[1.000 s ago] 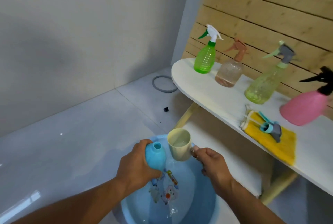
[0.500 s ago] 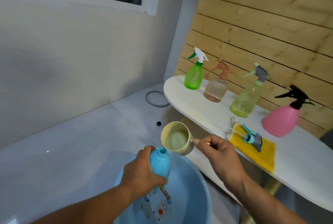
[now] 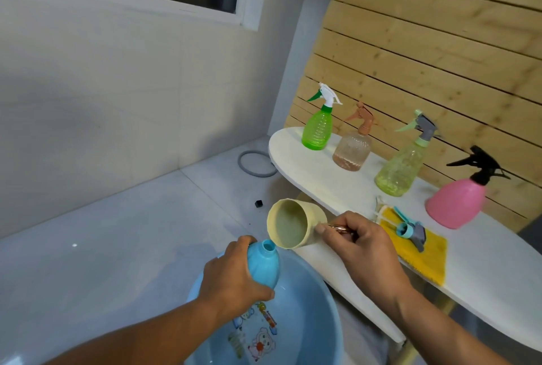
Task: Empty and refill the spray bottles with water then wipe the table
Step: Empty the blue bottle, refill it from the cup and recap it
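My left hand (image 3: pixel 231 279) grips a blue capless spray bottle (image 3: pixel 264 262) over a blue basin (image 3: pixel 316 320), its neck pointing up. My right hand (image 3: pixel 360 247) holds a cream cup (image 3: pixel 293 224) by its handle, tilted so its lip is just above the bottle's mouth; water shows inside the cup. On the white table (image 3: pixel 322 185) stand a green spray bottle (image 3: pixel 318 127), a clear brownish one (image 3: pixel 353 147), a yellow-green one (image 3: pixel 401 168) and a pink one (image 3: pixel 457 200). A yellow cloth (image 3: pixel 422 259) lies on the table with the blue-grey spray head (image 3: pixel 409 229) on it.
The basin sits on the pale tiled floor beside the table's near edge. A grey ring (image 3: pixel 255 163) and a small black object (image 3: pixel 258 203) lie on the floor past the table's end. A wooden slat wall backs the table.
Both hands rose out of the basin with the bottle and cup. The cup has tipped further toward the bottle's mouth. The view lifted toward the window.
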The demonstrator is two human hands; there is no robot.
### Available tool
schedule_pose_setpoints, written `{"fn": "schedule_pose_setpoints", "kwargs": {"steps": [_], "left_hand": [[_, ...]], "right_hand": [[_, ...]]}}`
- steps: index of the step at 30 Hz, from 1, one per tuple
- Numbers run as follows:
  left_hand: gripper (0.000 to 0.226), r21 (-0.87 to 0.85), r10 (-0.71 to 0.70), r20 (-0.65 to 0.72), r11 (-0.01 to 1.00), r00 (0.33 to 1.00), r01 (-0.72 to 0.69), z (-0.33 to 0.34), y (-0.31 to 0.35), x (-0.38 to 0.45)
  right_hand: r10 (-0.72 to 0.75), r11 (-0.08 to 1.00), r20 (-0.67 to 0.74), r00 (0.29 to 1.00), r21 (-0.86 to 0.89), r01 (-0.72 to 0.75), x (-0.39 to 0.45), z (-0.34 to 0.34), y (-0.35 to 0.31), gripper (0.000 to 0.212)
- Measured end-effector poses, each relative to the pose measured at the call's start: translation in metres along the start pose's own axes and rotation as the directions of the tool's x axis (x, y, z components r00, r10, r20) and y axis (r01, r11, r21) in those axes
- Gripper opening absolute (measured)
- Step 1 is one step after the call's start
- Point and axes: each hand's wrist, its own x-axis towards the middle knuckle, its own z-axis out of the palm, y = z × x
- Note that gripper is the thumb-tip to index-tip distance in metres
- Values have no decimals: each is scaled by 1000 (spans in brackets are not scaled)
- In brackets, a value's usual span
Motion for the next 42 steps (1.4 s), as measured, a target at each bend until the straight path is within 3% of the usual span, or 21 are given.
{"fn": "schedule_pose_setpoints", "kwargs": {"steps": [16,42], "left_hand": [[91,24,7,-8,1000,1000,-7,6,4,3],[92,38,22,-5,999,1000,-22,10,4,5]], "right_hand": [[-190,947,2,982,-263,184,-1,-6,-15,16],[-344,829,26,939,-461,316,-4,-8,-23,14]]}}
